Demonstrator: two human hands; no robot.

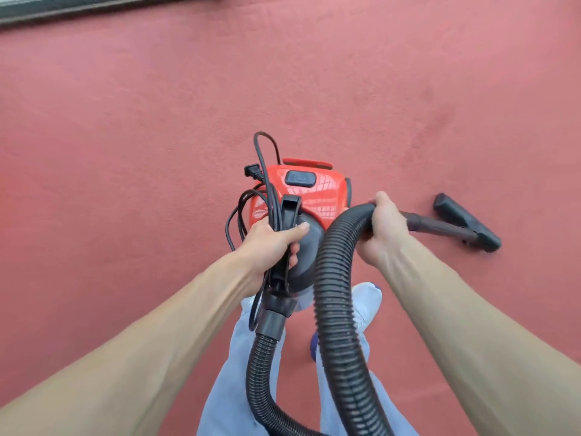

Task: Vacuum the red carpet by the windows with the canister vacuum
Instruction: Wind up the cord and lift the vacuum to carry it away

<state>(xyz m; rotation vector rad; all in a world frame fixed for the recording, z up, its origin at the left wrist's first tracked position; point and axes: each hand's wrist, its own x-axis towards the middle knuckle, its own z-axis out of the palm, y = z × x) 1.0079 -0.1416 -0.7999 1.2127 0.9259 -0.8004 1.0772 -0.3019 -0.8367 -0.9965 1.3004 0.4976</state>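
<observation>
A small red and black canister vacuum (317, 190) hangs in front of me above the red carpet (157, 136). My left hand (270, 243) grips its black carry handle together with the bundled black power cord (251, 196), whose plug sticks out at the upper left. My right hand (382, 228) is closed around the end of the black ribbed hose (333, 303), where the wand begins. The wand points right and ends in a black floor nozzle (465, 221) that is low over the carpet. The hose loops down past my legs and back up to the canister.
A dark window frame edge (78, 7) runs along the top left. My legs in light blue trousers (226, 372) and one shoe show below the vacuum. Open carpet spreads out to the left, right and ahead.
</observation>
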